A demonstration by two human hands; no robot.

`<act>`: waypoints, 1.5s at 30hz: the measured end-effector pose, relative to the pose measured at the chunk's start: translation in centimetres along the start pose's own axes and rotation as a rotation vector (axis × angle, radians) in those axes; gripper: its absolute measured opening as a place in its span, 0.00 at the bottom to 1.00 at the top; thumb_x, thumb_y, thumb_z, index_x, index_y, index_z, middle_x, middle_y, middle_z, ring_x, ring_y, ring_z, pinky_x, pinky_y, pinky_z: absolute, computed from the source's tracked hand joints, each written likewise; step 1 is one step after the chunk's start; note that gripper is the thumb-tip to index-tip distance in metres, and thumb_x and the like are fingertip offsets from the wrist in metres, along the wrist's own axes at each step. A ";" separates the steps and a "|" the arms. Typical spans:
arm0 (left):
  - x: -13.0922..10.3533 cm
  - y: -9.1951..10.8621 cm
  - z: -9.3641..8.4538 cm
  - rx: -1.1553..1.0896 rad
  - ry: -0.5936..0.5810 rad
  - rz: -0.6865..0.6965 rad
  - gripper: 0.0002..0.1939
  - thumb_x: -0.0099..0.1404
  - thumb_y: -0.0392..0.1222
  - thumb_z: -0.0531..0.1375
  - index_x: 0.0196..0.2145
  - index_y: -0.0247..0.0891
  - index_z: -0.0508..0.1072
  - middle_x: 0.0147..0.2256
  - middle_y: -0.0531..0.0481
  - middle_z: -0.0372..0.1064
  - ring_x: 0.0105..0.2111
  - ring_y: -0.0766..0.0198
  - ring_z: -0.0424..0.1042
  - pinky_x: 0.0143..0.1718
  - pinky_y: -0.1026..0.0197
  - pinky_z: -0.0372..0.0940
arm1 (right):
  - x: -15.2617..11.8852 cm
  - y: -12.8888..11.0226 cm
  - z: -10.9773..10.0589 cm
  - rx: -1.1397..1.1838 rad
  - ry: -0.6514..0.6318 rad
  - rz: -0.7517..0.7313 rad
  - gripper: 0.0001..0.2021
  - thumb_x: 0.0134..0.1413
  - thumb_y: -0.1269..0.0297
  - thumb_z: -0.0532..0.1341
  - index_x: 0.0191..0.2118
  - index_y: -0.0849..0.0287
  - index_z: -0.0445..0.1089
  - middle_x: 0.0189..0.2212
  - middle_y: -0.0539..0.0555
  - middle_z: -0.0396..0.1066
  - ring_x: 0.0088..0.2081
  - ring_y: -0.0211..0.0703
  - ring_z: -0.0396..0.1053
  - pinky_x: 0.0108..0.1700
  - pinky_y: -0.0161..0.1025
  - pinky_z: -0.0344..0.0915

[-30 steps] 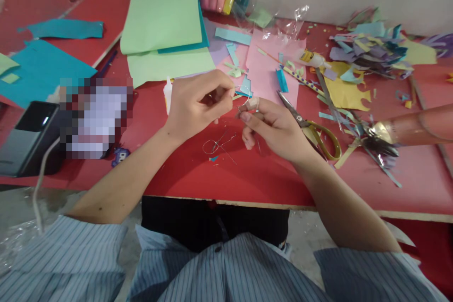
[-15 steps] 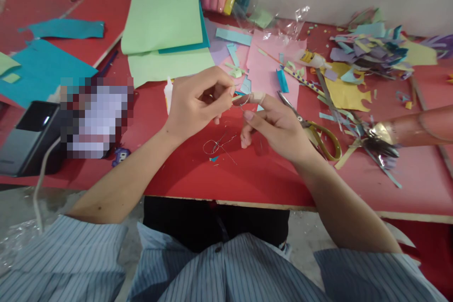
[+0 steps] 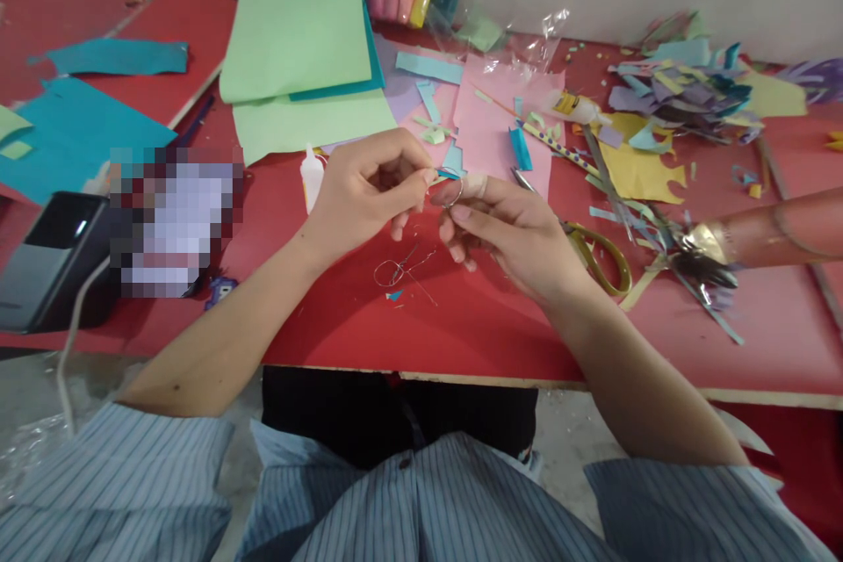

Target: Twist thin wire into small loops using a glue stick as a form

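Over the middle of the red table, my left hand (image 3: 375,184) is closed in a pinch on one end of a thin, silvery wire loop (image 3: 461,190). My right hand (image 3: 510,228) pinches the lower end of that same loop between thumb and forefinger; a pale band wraps its forefinger. A sliver of blue and pale green (image 3: 449,175) shows by the left fingertips, too small to tell whether it is held. Below both hands, a tangle of thin wire (image 3: 393,273) lies on the table beside a tiny blue paper scrap (image 3: 394,295).
A white glue bottle (image 3: 312,180) stands behind my left wrist. Yellow-handled scissors (image 3: 616,268) lie right of my right hand. Green sheets (image 3: 299,35), a pink sheet (image 3: 500,97) and paper scraps (image 3: 685,88) cover the back. Left are a blurred-out phone (image 3: 177,228) and a grey-black device (image 3: 49,259).
The right hand has turned slightly, its lower fingers curling in toward the left hand. Both hands keep their pinch on the wire loop. The whole view has shifted a little.
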State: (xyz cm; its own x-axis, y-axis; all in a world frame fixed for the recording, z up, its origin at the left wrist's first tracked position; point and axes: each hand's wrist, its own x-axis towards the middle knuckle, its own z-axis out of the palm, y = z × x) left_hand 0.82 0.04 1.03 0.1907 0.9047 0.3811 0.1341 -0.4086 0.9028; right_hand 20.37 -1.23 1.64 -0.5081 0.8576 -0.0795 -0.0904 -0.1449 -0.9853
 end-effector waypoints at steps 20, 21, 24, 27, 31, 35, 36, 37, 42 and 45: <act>-0.1 0.2 -0.1 0.001 -0.005 0.042 0.08 0.66 0.39 0.64 0.28 0.40 0.73 0.19 0.58 0.67 0.14 0.75 0.65 0.14 0.71 0.61 | -0.2 -0.5 0.2 -0.028 0.145 -0.050 0.07 0.57 0.63 0.66 0.39 0.58 0.80 0.25 0.49 0.66 0.23 0.30 0.52 0.22 0.34 0.48; -0.1 0.2 -0.1 0.001 -0.002 0.044 0.08 0.66 0.38 0.63 0.28 0.40 0.73 0.20 0.58 0.68 0.14 0.74 0.65 0.14 0.71 0.61 | -0.2 -0.5 0.2 -0.020 0.146 -0.045 0.07 0.57 0.64 0.66 0.39 0.58 0.81 0.24 0.48 0.66 0.23 0.30 0.52 0.22 0.34 0.47; -0.1 0.1 -0.1 0.001 0.010 0.061 0.07 0.67 0.35 0.62 0.29 0.40 0.74 0.21 0.58 0.69 0.14 0.74 0.67 0.14 0.71 0.62 | -0.2 -0.4 0.2 -0.015 0.149 -0.030 0.07 0.57 0.63 0.67 0.39 0.58 0.81 0.25 0.48 0.67 0.23 0.30 0.52 0.22 0.34 0.47; -0.1 0.1 -0.2 0.006 0.029 0.063 0.06 0.66 0.35 0.63 0.30 0.39 0.74 0.21 0.58 0.71 0.15 0.74 0.68 0.15 0.71 0.63 | -0.1 -0.3 0.2 -0.016 0.156 -0.021 0.08 0.57 0.62 0.67 0.41 0.58 0.80 0.25 0.48 0.68 0.22 0.30 0.52 0.22 0.34 0.47; -0.1 0.1 -0.2 0.014 0.046 0.049 0.06 0.67 0.36 0.63 0.30 0.39 0.74 0.21 0.58 0.71 0.15 0.75 0.67 0.15 0.71 0.62 | -0.2 -0.3 0.2 -0.003 0.157 -0.032 0.07 0.58 0.63 0.67 0.40 0.58 0.80 0.25 0.48 0.68 0.22 0.29 0.52 0.22 0.34 0.46; -0.2 -0.1 -0.2 0.023 0.061 0.095 0.06 0.67 0.36 0.63 0.31 0.39 0.75 0.22 0.57 0.71 0.15 0.74 0.68 0.15 0.70 0.63 | -0.2 -0.2 0.3 -0.012 0.168 -0.020 0.06 0.57 0.63 0.68 0.39 0.58 0.79 0.25 0.48 0.69 0.21 0.29 0.53 0.21 0.34 0.47; -0.2 -0.1 -0.2 0.031 0.064 0.107 0.06 0.67 0.37 0.63 0.31 0.40 0.75 0.22 0.57 0.71 0.15 0.74 0.68 0.15 0.70 0.64 | -0.1 -0.2 0.3 -0.003 0.171 -0.022 0.06 0.57 0.64 0.68 0.39 0.58 0.79 0.26 0.48 0.70 0.21 0.29 0.53 0.21 0.34 0.47; -0.2 -0.2 -0.1 0.039 0.068 0.118 0.06 0.68 0.37 0.63 0.31 0.40 0.75 0.22 0.57 0.71 0.15 0.74 0.68 0.16 0.70 0.64 | -0.1 -0.1 0.3 0.008 0.171 -0.026 0.06 0.57 0.64 0.68 0.39 0.58 0.79 0.26 0.49 0.71 0.21 0.28 0.53 0.21 0.34 0.47; -0.3 -0.2 0.0 0.058 0.093 0.154 0.07 0.68 0.38 0.62 0.30 0.40 0.75 0.22 0.58 0.71 0.15 0.74 0.67 0.15 0.70 0.64 | 0.0 0.0 0.4 0.029 0.169 -0.027 0.06 0.57 0.64 0.69 0.39 0.58 0.79 0.25 0.48 0.71 0.20 0.28 0.54 0.21 0.33 0.48; -0.3 -0.2 0.0 0.081 0.107 0.152 0.07 0.69 0.40 0.62 0.31 0.40 0.75 0.22 0.57 0.71 0.16 0.74 0.69 0.16 0.69 0.63 | 0.0 0.0 0.4 0.010 0.184 -0.025 0.06 0.57 0.63 0.69 0.39 0.58 0.78 0.26 0.48 0.71 0.20 0.28 0.53 0.20 0.33 0.47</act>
State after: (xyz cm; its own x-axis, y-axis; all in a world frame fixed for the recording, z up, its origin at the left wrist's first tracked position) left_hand 0.76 -0.14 0.71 0.1105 0.8379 0.5345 0.1904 -0.5456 0.8161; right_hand 20.06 -1.43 1.66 -0.3403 0.9367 -0.0821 -0.1103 -0.1265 -0.9858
